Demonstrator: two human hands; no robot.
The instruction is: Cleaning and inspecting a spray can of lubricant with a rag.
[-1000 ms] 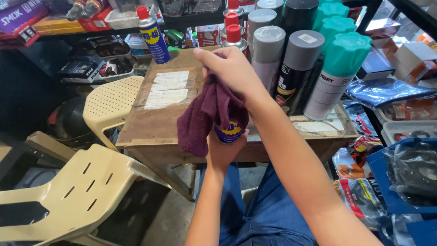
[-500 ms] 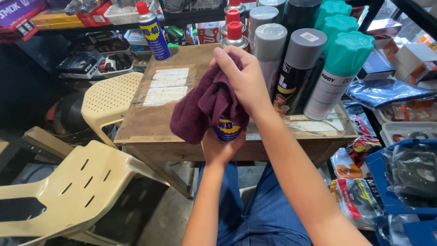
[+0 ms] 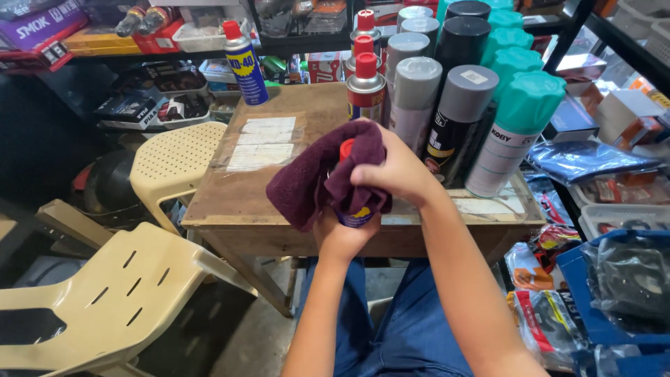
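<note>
Since the earlier frame the right hand [image 3: 394, 171] has slid down from the can's top, leaving its red cap peeking out above the maroon cloth [image 3: 314, 178]. That hand is closed on the cloth, pressing it round the small spray can [image 3: 354, 209]. The left hand [image 3: 343, 234] grips the can from below, just over the front edge of the wooden surface [image 3: 279, 181], before a row of tall spray cans [image 3: 457, 119].
</note>
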